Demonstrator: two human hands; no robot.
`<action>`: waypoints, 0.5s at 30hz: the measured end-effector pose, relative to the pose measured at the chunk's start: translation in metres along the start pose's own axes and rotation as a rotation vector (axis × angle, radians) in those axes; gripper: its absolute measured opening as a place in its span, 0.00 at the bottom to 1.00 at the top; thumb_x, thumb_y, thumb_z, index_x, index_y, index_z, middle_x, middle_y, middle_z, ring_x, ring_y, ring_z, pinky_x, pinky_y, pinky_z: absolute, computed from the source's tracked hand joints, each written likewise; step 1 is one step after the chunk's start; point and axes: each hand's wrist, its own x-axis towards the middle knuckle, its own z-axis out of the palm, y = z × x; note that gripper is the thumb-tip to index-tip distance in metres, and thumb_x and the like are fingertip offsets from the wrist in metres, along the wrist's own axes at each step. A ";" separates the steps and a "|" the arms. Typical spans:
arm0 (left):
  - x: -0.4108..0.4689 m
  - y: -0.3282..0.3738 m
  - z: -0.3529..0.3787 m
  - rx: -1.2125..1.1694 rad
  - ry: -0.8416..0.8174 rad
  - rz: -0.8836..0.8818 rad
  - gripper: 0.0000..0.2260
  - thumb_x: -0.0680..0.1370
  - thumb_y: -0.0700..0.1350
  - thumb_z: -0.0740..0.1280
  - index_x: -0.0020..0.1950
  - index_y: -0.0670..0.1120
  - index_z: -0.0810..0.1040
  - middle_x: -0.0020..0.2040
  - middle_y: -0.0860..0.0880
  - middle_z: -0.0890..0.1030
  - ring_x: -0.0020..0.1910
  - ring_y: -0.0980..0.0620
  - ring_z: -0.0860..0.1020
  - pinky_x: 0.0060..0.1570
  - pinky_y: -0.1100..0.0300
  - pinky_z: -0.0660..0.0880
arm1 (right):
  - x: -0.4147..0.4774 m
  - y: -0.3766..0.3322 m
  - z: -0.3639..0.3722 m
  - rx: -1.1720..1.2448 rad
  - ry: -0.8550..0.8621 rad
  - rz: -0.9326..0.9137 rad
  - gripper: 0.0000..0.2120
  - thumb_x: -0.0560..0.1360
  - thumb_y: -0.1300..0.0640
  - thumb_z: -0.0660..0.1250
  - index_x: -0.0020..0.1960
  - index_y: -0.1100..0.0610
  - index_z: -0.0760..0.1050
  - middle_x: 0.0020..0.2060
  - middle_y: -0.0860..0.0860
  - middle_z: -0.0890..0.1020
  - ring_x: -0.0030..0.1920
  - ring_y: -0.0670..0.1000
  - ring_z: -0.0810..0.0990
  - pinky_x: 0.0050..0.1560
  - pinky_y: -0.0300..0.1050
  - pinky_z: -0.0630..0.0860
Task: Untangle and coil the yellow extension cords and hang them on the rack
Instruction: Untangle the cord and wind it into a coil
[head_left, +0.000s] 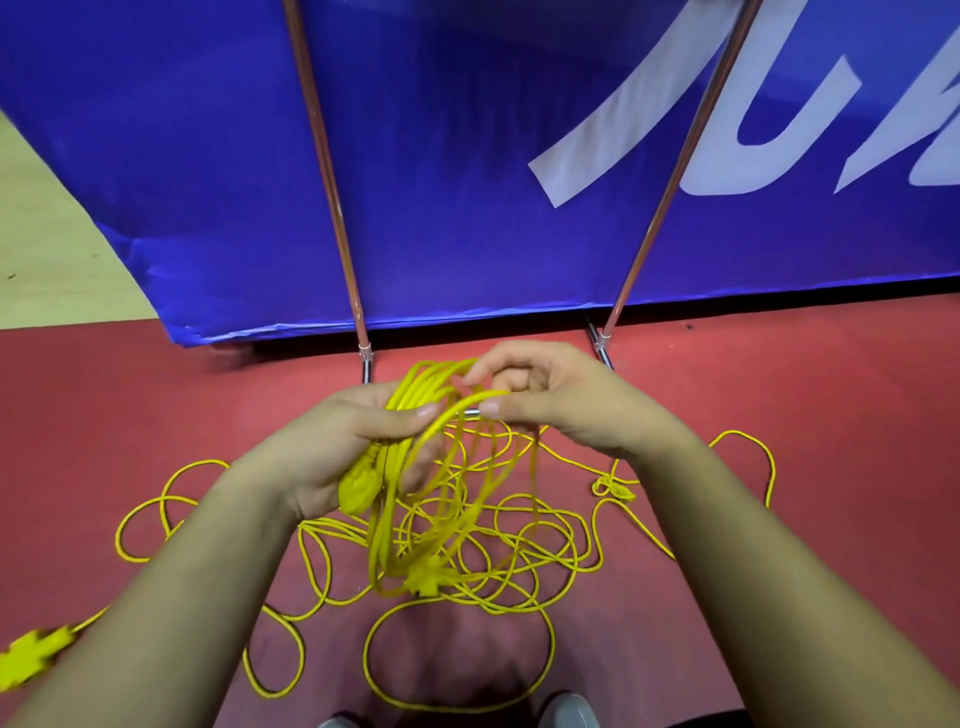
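Yellow extension cords (421, 392): part coiled, clenched in fingers of left hand (332, 447); rest tangled on red floor (779, 374) toward 6 o'clock. One strand pinched by right hand (561, 400). Lay equal loops; free snags before pulling slack.

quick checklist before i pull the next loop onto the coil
1. Left hand grips the coil: ok.
2. Right hand pinches one strand: ok.
3. Cord on the floor lies untangled: not ok, loops cross.
4. Knot undone: not ok.
5. Hanging spot on the rack in view: cannot tell, only its poles show.
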 end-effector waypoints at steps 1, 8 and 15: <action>0.000 0.001 -0.001 -0.053 -0.025 0.037 0.17 0.67 0.45 0.77 0.48 0.43 0.73 0.31 0.44 0.74 0.23 0.50 0.72 0.27 0.61 0.70 | 0.000 0.008 -0.006 0.001 0.048 0.013 0.07 0.74 0.67 0.69 0.52 0.62 0.77 0.33 0.58 0.73 0.31 0.48 0.71 0.33 0.39 0.67; 0.006 0.004 -0.006 -0.182 0.032 0.101 0.24 0.61 0.45 0.81 0.47 0.43 0.70 0.29 0.46 0.70 0.22 0.53 0.69 0.25 0.62 0.69 | -0.006 0.098 -0.025 -0.194 0.096 0.231 0.10 0.75 0.56 0.71 0.43 0.63 0.79 0.36 0.53 0.81 0.40 0.48 0.76 0.47 0.44 0.70; -0.001 0.004 -0.001 -0.072 0.207 -0.108 0.12 0.70 0.38 0.65 0.52 0.36 0.74 0.44 0.29 0.82 0.39 0.36 0.84 0.37 0.47 0.82 | 0.000 0.072 -0.034 0.134 0.515 0.065 0.06 0.77 0.62 0.68 0.42 0.55 0.81 0.28 0.51 0.70 0.27 0.47 0.64 0.31 0.42 0.60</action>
